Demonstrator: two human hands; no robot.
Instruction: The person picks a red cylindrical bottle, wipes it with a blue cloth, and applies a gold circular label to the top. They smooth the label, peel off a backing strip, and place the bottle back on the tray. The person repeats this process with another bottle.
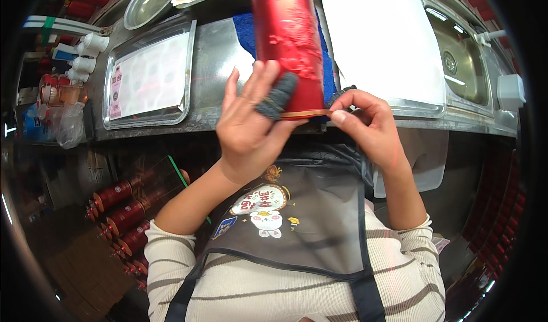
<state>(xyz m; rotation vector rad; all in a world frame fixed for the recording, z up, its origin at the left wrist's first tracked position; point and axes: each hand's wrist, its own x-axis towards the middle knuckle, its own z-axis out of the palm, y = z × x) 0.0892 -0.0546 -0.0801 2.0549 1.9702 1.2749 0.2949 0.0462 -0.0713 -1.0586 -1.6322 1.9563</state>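
Note:
A glossy red cylinder (285, 31) with a raised floral pattern lies on a blue cloth (244, 32), its gold-rimmed end toward me. Against its left side rests my left hand (251, 116), thumb along the near end, a dark grey cover on one finger and the other fingers stretched out. At the right end of the rim, my right hand (368, 119) pinches a thin orange-gold strip (326, 112) between thumb and forefinger. Another dark finger cover shows partly behind that hand. The cylinder's far end is cut off by the picture's upper edge.
Left on the metal counter is a clear tray (190, 76) with a printed sheet. White sheets (382, 42) cover a tray at right, beside a sink (476, 65). A metal bowl (137, 13) stands far left. Red cylinders (123, 216) are stacked below the counter; white bottles (85, 65) stand left.

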